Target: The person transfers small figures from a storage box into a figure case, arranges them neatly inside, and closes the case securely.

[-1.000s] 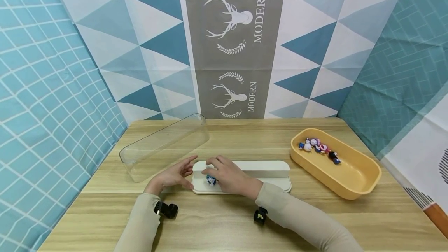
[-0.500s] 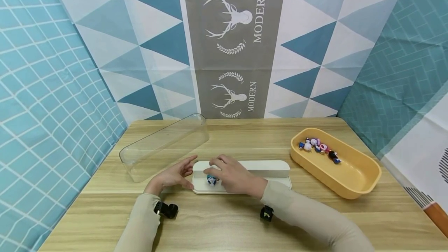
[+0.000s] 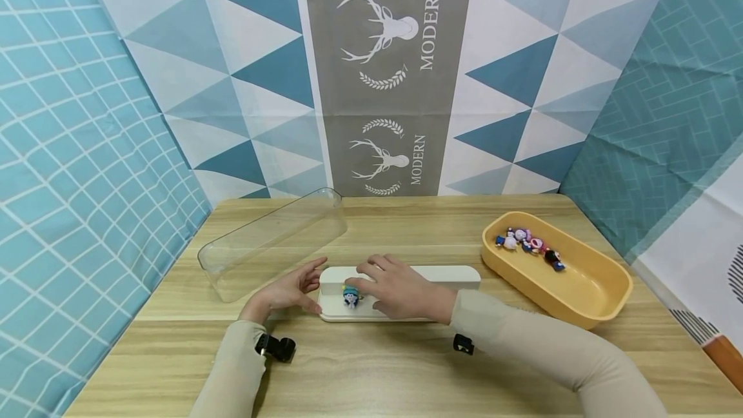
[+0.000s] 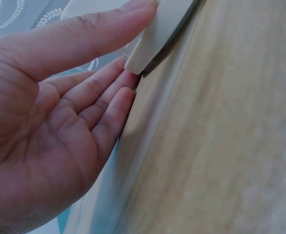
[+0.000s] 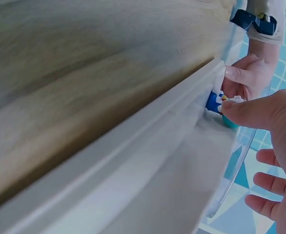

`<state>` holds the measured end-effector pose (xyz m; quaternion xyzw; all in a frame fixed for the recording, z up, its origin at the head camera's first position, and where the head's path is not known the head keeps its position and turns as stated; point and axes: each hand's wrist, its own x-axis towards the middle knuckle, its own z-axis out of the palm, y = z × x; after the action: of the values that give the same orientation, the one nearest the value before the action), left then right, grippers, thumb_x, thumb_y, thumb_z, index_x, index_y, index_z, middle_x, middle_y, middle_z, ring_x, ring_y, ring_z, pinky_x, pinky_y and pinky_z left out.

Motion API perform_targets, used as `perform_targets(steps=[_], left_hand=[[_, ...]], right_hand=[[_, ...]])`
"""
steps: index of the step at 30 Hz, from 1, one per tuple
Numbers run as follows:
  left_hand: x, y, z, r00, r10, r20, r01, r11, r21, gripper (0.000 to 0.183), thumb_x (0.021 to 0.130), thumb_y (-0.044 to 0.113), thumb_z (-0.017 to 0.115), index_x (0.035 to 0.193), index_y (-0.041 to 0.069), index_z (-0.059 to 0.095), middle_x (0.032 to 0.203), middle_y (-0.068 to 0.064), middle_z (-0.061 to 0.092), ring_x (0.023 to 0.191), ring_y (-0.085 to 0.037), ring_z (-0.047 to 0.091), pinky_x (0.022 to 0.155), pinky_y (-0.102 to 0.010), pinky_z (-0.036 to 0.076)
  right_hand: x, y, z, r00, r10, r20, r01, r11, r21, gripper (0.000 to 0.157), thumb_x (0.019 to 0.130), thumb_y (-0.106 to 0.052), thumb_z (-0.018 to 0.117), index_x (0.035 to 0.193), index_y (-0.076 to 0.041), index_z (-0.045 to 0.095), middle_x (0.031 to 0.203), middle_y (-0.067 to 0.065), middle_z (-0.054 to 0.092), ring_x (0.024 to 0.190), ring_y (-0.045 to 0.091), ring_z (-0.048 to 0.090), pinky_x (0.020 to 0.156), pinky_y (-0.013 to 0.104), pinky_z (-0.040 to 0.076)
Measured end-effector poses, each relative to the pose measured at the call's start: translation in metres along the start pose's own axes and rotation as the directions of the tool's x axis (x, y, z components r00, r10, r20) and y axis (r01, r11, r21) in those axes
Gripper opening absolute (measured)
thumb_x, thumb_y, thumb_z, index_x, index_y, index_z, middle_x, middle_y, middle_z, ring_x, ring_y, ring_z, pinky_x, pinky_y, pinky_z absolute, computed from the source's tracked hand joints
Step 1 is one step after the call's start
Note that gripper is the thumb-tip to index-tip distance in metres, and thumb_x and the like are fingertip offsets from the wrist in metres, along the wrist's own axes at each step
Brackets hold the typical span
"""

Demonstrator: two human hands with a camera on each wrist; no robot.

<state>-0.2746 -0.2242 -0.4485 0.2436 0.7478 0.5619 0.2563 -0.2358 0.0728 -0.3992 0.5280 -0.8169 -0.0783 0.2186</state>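
While the left hand [image 3: 288,290] touches one end of the white stand [image 3: 453,275], the head view shows the loosely spread right hand [image 3: 400,286] beside the blue figurine [image 3: 351,298], upright on the stand. From the left wrist, fingers lie nearly straight, thumb against the stand. From the right wrist, the thumb overlaps the figurine, fingers parted; contact is unclear.

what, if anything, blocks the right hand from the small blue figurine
Nothing visible does: the right hand is right beside the small blue figurine on the white oblong stand, with no other object between them.
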Motion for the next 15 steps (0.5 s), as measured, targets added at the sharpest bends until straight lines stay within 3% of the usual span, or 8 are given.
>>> perform_targets(steps=[15], left_hand=[[0.001, 0.002, 0.002, 1.0, -0.028, -0.01, 0.028, 1.0, 0.01, 0.112, 0.076, -0.012, 0.078, 0.157, -0.004, 0.001, 0.152, -0.033, 0.032, 0.142, -0.046, 0.028, 0.118, -0.054, 0.021]], right_hand=[[-0.017, 0.021, -0.019, 0.998, -0.042, 0.045, 0.046, 0.995, -0.088, 0.067, 0.084, -0.04, 0.079, 0.141, -0.021, 0.051, 0.13, 0.005, 0.056, 0.114, 0.023, 0.053, 0.095, 0.038, 0.049]])
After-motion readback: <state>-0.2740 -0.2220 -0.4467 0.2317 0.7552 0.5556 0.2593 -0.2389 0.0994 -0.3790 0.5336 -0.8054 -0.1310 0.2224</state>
